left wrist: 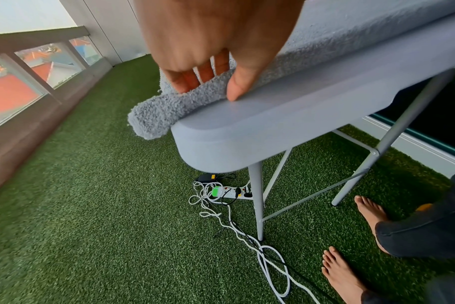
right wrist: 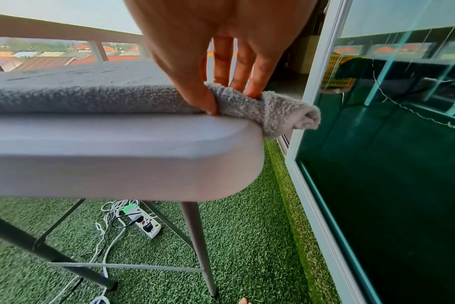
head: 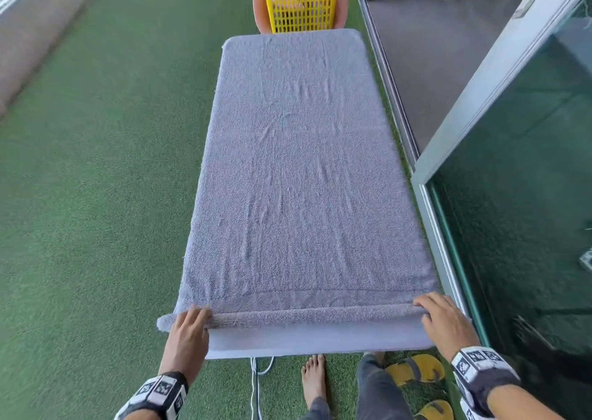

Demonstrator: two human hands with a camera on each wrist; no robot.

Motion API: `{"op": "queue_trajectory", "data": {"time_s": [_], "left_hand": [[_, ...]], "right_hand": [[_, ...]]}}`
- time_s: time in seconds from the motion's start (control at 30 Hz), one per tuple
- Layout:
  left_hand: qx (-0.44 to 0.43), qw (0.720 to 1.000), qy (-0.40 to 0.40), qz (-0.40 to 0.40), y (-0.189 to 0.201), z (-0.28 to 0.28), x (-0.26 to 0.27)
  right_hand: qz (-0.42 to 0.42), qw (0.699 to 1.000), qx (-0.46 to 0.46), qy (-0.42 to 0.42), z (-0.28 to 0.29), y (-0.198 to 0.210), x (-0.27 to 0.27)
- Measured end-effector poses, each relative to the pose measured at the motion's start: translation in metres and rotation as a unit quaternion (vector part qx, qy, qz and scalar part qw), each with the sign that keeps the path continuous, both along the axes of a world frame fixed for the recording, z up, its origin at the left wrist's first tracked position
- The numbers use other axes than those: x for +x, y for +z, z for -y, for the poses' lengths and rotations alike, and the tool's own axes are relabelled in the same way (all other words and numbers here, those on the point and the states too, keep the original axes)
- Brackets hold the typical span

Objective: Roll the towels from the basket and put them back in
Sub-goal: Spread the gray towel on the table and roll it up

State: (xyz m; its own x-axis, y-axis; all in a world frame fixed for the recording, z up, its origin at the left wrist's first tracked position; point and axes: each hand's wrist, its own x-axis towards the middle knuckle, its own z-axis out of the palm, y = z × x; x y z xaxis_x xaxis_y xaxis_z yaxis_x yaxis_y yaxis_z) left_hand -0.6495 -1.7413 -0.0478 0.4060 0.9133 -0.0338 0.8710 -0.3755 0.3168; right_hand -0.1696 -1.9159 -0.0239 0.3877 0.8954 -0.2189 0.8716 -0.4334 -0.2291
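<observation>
Left hand [head: 189, 330] and right hand [head: 443, 318] pinched on rolled near edge of grey towel [head: 298, 170], spread over table [head: 320, 342], frame centre. Yellow basket [head: 299, 3] seen top centre.

The yellow basket [head: 301, 3] is cut off above, its pink contents too blurred to identify.

Left grip [head: 189, 326], right grip [head: 440, 318] — both pinching, fingers curled.
</observation>
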Motion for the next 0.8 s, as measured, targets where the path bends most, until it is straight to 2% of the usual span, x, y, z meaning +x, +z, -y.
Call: {"op": "queue_trajectory", "data": {"time_s": [0.1,0.23,0.37,0.47,0.57,0.7,0.8], "left_hand": [[-0.004,1.0,-0.004,-0.005,0.004,-0.002,0.0],[-0.023,0.999,-0.015,-0.017,0.013,0.001,-0.003],[-0.054,0.998,0.013,-0.039,0.012,-0.001,-0.002],[-0.048,0.998,0.036,-0.036,0.016,-0.006,0.004],[-0.026,0.997,0.027,-0.068,0.021,-0.009,0.009],[-0.041,0.999,-0.011,-0.018,0.016,-0.002,0.017],[-0.027,1.0,-0.005,-0.014,0.012,0.003,0.016]], "right_hand": [[-0.005,1.0,0.012,-0.002,0.003,-0.003,-0.001],[0.017,0.999,-0.038,0.003,0.009,-0.004,0.001],[0.015,0.999,-0.038,-0.012,0.005,-0.002,0.0],[0.017,0.999,-0.027,-0.033,-0.001,0.002,0.003],[0.017,0.999,-0.04,-0.02,-0.006,0.008,0.003],[-0.042,0.998,-0.035,-0.01,-0.005,0.012,-0.008],[-0.029,0.999,-0.042,0.017,0.004,0.004,-0.011]]}}
